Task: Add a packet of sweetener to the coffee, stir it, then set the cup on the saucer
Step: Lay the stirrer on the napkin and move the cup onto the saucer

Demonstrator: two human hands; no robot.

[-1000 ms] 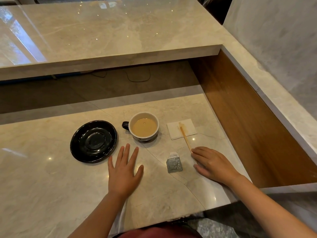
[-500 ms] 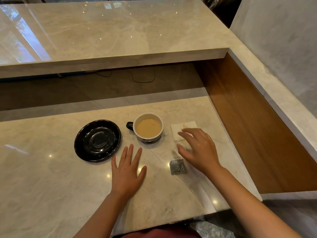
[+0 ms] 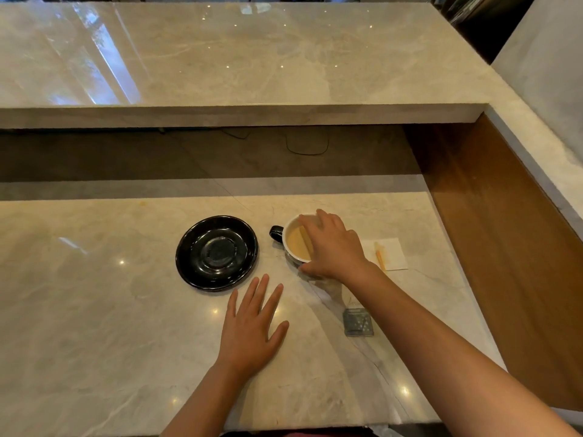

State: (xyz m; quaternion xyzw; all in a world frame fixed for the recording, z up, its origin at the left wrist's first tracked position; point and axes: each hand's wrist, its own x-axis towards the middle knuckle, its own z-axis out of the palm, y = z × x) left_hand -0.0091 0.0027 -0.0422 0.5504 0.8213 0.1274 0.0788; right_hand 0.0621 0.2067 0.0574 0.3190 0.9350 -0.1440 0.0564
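While round and glossy, saucer [image 3: 216, 253] sits black.

**Cup, saucer, packet and stirrer on the marble counter**

A black-handled cup [image 3: 291, 244] with a white interior is sitting upright, holding pale brown coffee [image 3: 296, 241], its handle pointing toward the saucer. The glossy black saucer [image 3: 216, 252] is lying empty just beside it. A small grey sweetener packet [image 3: 358, 322] is lying flat nearer the counter's front edge, its top torn. A thin wooden stirrer [image 3: 379, 255] is resting on a white napkin [image 3: 391, 253] on the cup's other side
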